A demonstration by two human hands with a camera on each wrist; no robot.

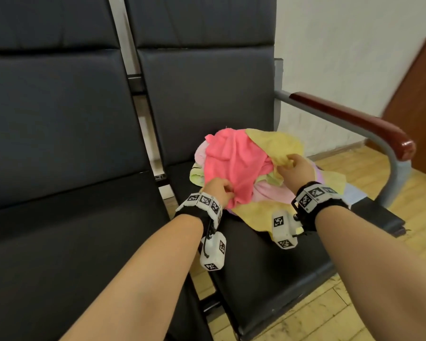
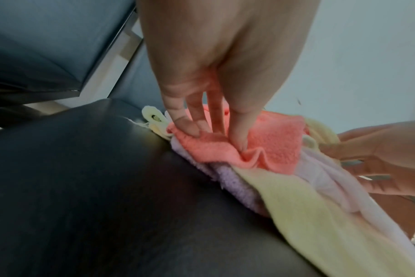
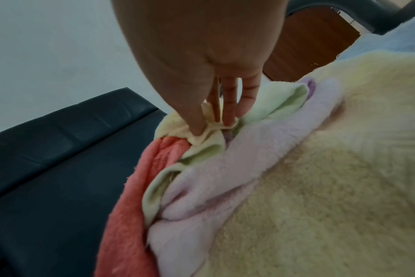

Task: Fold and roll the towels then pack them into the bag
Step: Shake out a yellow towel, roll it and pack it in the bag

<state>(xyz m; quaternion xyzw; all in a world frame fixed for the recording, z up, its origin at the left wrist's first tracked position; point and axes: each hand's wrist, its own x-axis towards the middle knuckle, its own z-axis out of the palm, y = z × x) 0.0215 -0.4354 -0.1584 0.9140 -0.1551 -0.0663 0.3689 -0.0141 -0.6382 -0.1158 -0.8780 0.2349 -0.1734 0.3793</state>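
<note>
Both of my forearms fill the bottom of the head view, reaching to a heap of towels on the black seat [image 1: 268, 267] of the right-hand chair. My left hand [image 1: 218, 190] pinches the near edge of the pink towel [image 1: 234, 163], which lies on top of the heap; my right hand [image 1: 296, 168] pinches a corner of a yellow towel [image 1: 273, 143] just beside it. I judge I am holding the two apart so that one towel comes free of the tangle for folding. Nothing looks folded or rolled yet. A wooden armrest [image 1: 349, 121] runs along the right side. I cannot see a bag anywhere.

From the left wrist, my fingertips [image 2: 190, 129] and thumb bunch the pink towel's hem into a small ridge, with a lilac towel [image 2: 232, 180] and another yellow towel [image 2: 320, 221] underneath. My right hand shows at the far right edge, but how it grips is not clear here.

From the right wrist, my fingers [image 3: 228, 112] are curled round a gathered fold of pale yellow cloth. Below it lie a light green towel [image 3: 280, 101], a pale pink towel [image 3: 237, 168] and the pink one, all overlapping, so a firm pinch seems needed to lift one layer alone.
</note>
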